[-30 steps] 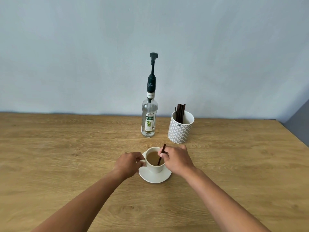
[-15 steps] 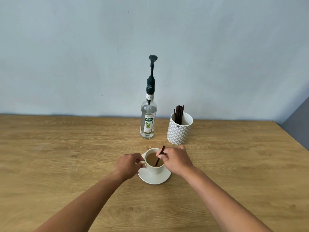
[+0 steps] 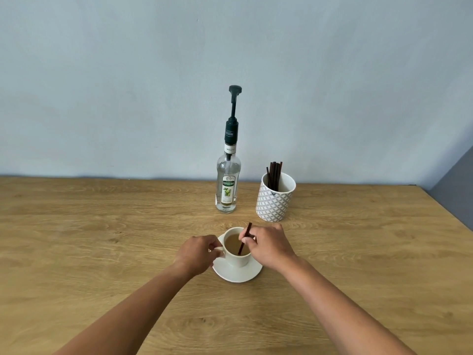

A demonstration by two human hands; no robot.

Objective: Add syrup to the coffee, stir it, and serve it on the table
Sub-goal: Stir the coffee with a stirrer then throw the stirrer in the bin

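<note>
A white cup (image 3: 239, 260) of light brown coffee stands on a white saucer (image 3: 236, 275) in the middle of the wooden table (image 3: 102, 239). My left hand (image 3: 198, 253) pinches the cup's handle on its left side. My right hand (image 3: 268, 245) holds a dark brown stir stick (image 3: 244, 238) between its fingertips; the stick leans with its lower end in the coffee. Behind the cup stands a clear syrup bottle (image 3: 227, 185) with a tall dark pump top, upright and untouched.
A white patterned holder (image 3: 275, 201) with several more dark stir sticks stands right of the bottle, close behind my right hand. A pale wall runs along the table's far edge. The table's right edge slants at the far right.
The stick has shifted slightly within the cup, and my right hand with it. My left hand keeps its hold on the handle; cup, saucer and bottle stay in place.
</note>
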